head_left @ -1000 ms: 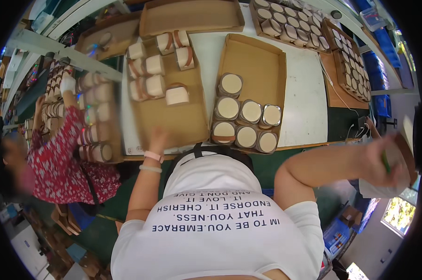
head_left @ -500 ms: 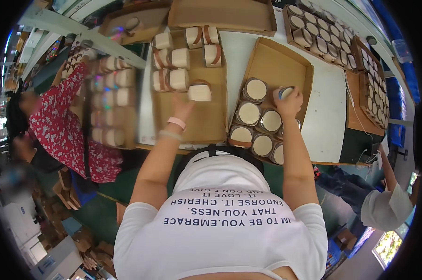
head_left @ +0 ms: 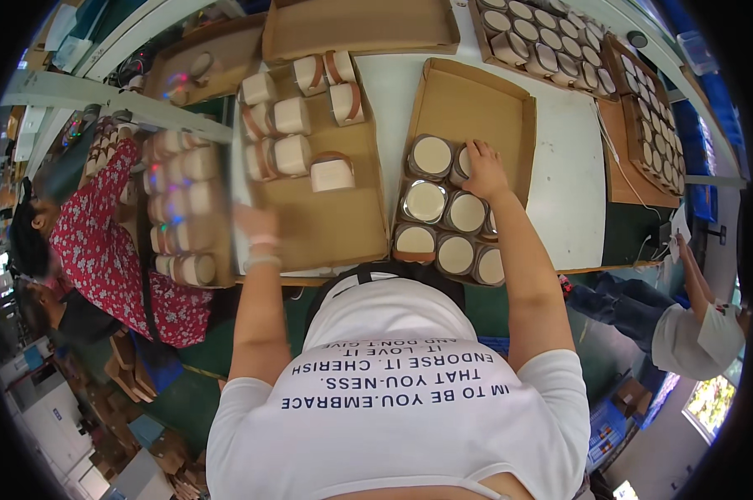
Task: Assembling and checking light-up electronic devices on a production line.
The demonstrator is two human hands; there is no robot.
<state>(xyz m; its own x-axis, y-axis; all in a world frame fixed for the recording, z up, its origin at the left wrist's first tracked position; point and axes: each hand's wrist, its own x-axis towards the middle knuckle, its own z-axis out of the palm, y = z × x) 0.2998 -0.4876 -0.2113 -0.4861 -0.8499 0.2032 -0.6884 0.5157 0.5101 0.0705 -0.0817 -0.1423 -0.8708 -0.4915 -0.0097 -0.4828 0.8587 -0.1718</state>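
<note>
The container point(head_left: 457, 166) under your right hand point(head_left: 485, 171) stands inside the right cardboard tray point(head_left: 474, 96), its round cream top partly covered by your fingers. That hand curves over it, fingers close together; you cannot tell whether they grip it or only rest there. Your left hand point(head_left: 256, 223) is blurred by the left edge of the left cardboard tray point(head_left: 331, 229), so whether it is spread or pinching anything cannot be told.

Just left of and nearer than your right hand, matching lidded containers point(head_left: 456, 254) sit close together. Beyond your left hand, cream blocks point(head_left: 292, 116) with brown straps lie in the left tray, one of them apart from the others.

Both trays rest on a smooth white surface point(head_left: 564, 158), bare to the right of your right hand. Past that hand, a crowded carton point(head_left: 551, 46) holds rows of pale round tops, and a thin white cable point(head_left: 608, 137) trails down. A pale bar point(head_left: 172, 121) crosses beyond your left hand; farther left, a co-worker point(head_left: 102, 242) wears red floral cloth. Well to the right of your right hand stands another person point(head_left: 691, 337) in a pale top. Dark green floor point(head_left: 206, 400) lies below.

The cardboard is plain, matte brown and low-walled; the lids are flat discs with clear, glossy rims; the blocks are boxy with rounded corners.
</note>
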